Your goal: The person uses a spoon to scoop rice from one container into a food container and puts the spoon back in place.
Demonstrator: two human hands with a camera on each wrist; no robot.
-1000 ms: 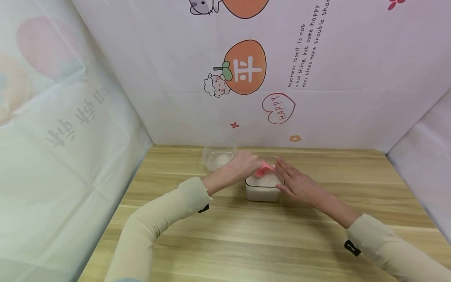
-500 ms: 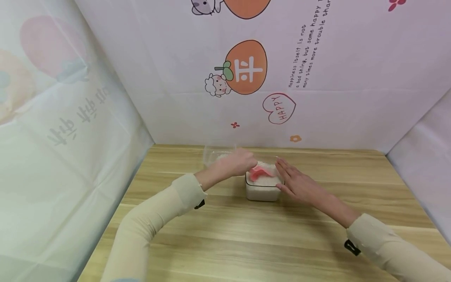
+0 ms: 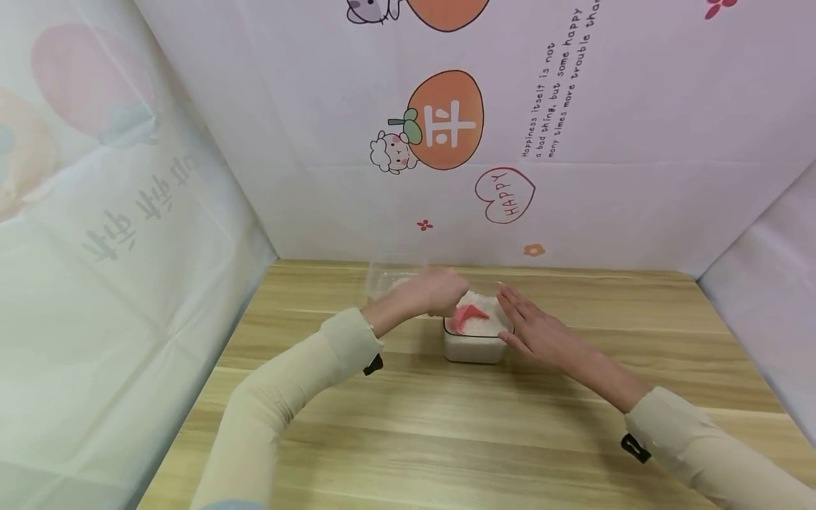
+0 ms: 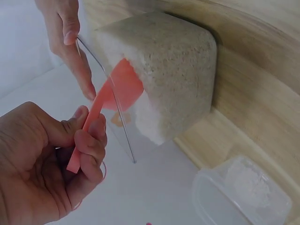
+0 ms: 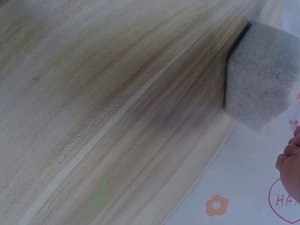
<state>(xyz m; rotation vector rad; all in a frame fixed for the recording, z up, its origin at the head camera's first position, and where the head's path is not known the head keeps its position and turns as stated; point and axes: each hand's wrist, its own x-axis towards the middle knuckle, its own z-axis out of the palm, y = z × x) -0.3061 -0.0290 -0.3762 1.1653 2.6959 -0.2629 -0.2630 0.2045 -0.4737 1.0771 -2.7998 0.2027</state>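
Observation:
A clear square container (image 3: 474,350) with a dark rim stands on the table, filled with white grains (image 3: 489,324) that look like rice. My left hand (image 3: 438,290) is above its left side. In the left wrist view, thumb and curled fingers of that left hand (image 4: 61,154) grip the flat handle of a pink scoop (image 4: 124,84), whose bowl dips into the grains. My right hand (image 3: 535,329) lies with extended fingers along the container's right side. At the right wrist view's edge, the left hand's knuckles (image 5: 291,164) appear beside the container (image 5: 262,77).
Behind my left hand, a smaller clear plastic box (image 3: 380,281) stands at the table's back, partly hidden. The left wrist view shows some white grains (image 4: 246,180) in it. Printed white sheets (image 3: 331,212) rise behind and beside the wooden table (image 3: 408,432).
The scoop has shifted left within the container and its bowl has tilted, as my left hand moved slightly left. My right hand has stayed in place against the container.

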